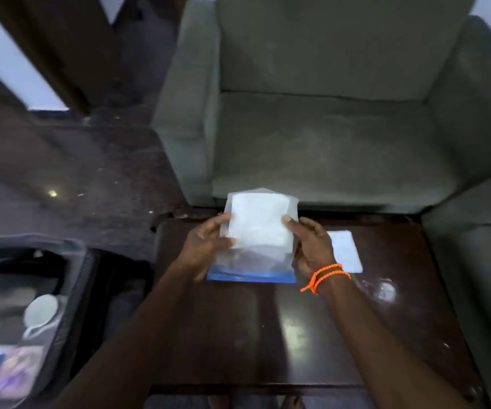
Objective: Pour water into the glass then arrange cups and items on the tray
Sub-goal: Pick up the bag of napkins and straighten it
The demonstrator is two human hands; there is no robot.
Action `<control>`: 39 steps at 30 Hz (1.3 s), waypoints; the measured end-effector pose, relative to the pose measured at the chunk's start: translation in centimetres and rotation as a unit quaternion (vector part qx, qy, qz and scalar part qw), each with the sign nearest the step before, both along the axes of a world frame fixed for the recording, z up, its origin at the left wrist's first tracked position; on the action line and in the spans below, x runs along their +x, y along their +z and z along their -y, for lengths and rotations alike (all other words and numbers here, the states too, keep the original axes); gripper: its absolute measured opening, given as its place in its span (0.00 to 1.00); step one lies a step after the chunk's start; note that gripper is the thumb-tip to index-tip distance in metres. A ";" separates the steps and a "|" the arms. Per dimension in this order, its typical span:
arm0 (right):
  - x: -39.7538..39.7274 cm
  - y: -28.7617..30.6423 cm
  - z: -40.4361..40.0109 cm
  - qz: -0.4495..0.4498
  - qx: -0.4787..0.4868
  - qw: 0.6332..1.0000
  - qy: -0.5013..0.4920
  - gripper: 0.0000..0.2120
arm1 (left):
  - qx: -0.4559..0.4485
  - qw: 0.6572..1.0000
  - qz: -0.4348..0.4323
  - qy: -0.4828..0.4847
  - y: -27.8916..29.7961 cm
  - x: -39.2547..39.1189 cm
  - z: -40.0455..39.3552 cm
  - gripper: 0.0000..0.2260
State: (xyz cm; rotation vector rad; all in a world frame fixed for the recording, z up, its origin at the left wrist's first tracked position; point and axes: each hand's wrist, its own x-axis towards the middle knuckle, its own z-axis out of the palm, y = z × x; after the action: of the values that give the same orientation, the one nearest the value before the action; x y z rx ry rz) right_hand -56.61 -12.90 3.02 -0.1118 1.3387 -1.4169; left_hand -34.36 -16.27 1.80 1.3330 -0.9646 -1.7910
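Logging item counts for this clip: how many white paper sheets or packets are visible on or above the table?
2. One white packet inside a clear bag, held by both hands above the dark table; one white sheet flat on the table beside the right hand. More may be hidden inside the bag.

The light is dim and bluish. Glare patches shine on the dark table [312,335], brightest near its right edge. Motion blur softens everything, worst at the left, and wide-angle distortion bends the edges.
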 end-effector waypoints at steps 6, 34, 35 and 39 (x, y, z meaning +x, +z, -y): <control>13.8 -0.1 0.8 -0.019 0.038 0.975 0.218 0.17 | 0.009 0.995 0.081 0.050 2.1 15.1 -2.3 0.44; 53.8 -3.2 -8.5 -0.325 0.068 0.758 0.561 0.12 | 0.086 0.787 0.541 0.284 -1.1 50.0 -20.9 0.07; 54.1 -3.4 -8.4 -0.345 0.072 0.743 0.569 0.17 | 0.084 0.783 0.549 0.280 -1.5 50.3 -20.7 0.07; 54.1 -3.8 -8.3 -0.415 0.059 0.697 0.582 0.30 | 0.070 0.763 0.583 0.271 -2.8 50.3 -19.9 0.07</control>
State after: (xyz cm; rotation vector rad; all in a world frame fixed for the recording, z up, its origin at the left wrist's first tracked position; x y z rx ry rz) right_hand -2.46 -4.64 -0.75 -1.3987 1.5332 -0.0962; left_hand 15.90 3.60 -1.02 2.5724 -0.8356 -0.4451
